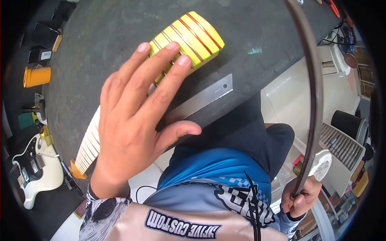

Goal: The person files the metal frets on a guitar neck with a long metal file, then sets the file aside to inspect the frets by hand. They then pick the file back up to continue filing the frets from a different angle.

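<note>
My left hand rests palm down with its fingers spread. Its fingertips lie on a yellow-faced piece crossed by metallic and reddish strips, which looks like a guitar neck with frets. Below my wrist a pale section with close dark lines ends in an orange-brown tip; my hand hides whether both are one piece. Beside my thumb lies a flat metal ruler with a hole near its end. At the lower right, my right hand is closed around one end of a long dark-brown strip, which rises past the top edge and appears curved.
The dark work table spreads across the top and left. On the left are a white electric guitar body, an orange cup and small boxes. Beyond the table's right edge stand a black chair back and a slatted rack.
</note>
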Demonstrator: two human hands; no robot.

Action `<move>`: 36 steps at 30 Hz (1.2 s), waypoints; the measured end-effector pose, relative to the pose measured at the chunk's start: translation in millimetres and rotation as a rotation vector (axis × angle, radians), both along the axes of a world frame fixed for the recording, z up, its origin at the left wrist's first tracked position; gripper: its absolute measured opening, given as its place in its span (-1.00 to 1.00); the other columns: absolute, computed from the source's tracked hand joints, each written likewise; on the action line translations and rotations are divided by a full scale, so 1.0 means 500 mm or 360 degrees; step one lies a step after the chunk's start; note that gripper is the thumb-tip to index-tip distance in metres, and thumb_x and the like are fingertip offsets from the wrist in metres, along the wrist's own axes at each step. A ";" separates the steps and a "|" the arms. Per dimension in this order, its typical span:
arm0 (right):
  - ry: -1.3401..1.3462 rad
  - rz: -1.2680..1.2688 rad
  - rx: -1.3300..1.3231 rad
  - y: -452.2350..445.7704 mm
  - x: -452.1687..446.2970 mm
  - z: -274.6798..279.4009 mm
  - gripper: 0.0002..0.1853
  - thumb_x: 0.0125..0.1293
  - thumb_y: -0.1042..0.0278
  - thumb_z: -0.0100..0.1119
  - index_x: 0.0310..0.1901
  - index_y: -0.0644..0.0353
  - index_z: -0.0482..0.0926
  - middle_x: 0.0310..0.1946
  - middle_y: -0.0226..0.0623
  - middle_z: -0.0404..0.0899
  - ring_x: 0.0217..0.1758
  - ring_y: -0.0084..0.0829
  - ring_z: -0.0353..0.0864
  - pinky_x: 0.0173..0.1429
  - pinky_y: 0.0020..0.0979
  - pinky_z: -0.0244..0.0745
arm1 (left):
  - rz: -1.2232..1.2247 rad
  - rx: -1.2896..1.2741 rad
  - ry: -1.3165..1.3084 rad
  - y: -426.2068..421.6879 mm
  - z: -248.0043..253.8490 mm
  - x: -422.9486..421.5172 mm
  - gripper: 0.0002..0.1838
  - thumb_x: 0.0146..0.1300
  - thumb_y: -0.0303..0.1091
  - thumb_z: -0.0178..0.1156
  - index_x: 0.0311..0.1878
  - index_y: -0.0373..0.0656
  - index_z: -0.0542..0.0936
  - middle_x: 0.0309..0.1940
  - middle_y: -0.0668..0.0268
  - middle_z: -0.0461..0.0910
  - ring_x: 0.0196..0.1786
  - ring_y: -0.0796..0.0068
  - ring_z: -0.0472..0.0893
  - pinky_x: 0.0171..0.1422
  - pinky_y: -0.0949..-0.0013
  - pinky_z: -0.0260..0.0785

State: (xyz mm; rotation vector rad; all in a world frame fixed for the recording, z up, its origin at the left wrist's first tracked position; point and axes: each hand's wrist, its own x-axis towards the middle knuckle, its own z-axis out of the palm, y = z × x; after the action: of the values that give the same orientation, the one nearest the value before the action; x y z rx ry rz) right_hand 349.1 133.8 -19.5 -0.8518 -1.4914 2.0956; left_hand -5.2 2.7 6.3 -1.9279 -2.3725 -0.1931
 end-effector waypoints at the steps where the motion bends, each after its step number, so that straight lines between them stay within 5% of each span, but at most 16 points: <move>1: 0.0027 0.0036 -0.0011 -0.003 0.009 -0.012 -0.49 0.35 0.19 0.45 0.22 0.33 0.63 -0.71 -0.19 0.58 -0.79 -0.51 0.53 -0.71 -0.53 0.37 | -0.0010 0.0020 0.0012 0.000 -0.004 -0.001 -0.06 0.07 0.35 0.30 0.39 -0.16 0.54 0.38 0.09 0.50 0.46 -0.11 0.42 0.49 0.01 0.25; 10: -0.0022 0.0133 0.0210 -0.017 0.047 -0.055 -0.52 0.39 0.39 0.34 0.32 0.22 0.57 -0.50 -0.08 0.66 -0.72 -0.52 0.58 -0.62 -0.49 0.51 | -0.0087 0.0146 0.0063 -0.003 -0.021 -0.010 -0.06 0.04 0.31 0.35 0.38 -0.19 0.57 0.37 0.04 0.51 0.45 -0.11 0.44 0.50 -0.01 0.26; 13: -0.0092 0.0121 0.0398 -0.026 0.039 -0.063 -0.49 0.43 0.17 0.29 0.34 0.17 0.56 -0.58 -0.26 0.58 -0.81 -0.61 0.39 -0.74 -0.61 0.24 | -0.0077 0.0138 0.0076 -0.002 -0.020 -0.005 -0.07 0.04 0.30 0.36 0.36 -0.20 0.58 0.37 0.04 0.52 0.45 -0.12 0.44 0.50 -0.01 0.26; 20: -0.0374 0.0330 0.1337 -0.009 0.005 -0.013 -0.53 0.40 0.42 0.26 0.34 0.15 0.57 -0.62 -0.32 0.57 -0.72 -0.57 0.45 -0.56 -0.51 0.31 | -0.0095 0.0136 0.0061 -0.003 -0.019 -0.009 -0.13 0.03 0.29 0.37 0.32 -0.15 0.62 0.37 0.05 0.52 0.45 -0.11 0.44 0.50 -0.01 0.27; 25: -0.0599 0.0509 0.1565 -0.014 -0.017 0.040 -0.44 0.18 0.61 0.31 0.28 0.15 0.62 -0.41 -0.13 0.65 -0.48 -0.24 0.60 -0.34 -0.37 0.46 | -0.0034 0.0102 0.0072 -0.001 -0.014 0.001 -0.16 0.05 0.29 0.34 0.30 -0.11 0.64 0.36 0.07 0.53 0.45 -0.11 0.45 0.49 0.00 0.28; 36: -0.0697 0.0555 0.1782 -0.038 -0.031 0.054 -0.39 0.07 0.67 0.31 0.23 0.11 0.63 -0.42 -0.18 0.65 -0.51 -0.28 0.58 -0.40 -0.36 0.43 | -0.0015 0.0103 0.0077 -0.004 -0.016 0.003 -0.19 0.07 0.30 0.31 0.32 0.00 0.64 0.37 0.14 0.53 0.44 -0.06 0.45 0.48 0.02 0.29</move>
State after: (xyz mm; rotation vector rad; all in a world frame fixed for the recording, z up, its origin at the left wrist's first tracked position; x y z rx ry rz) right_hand 333.8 115.0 7.7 -0.6011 -2.7343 0.8937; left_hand -3.6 0.6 -1.7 -1.8933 -2.2978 -0.2187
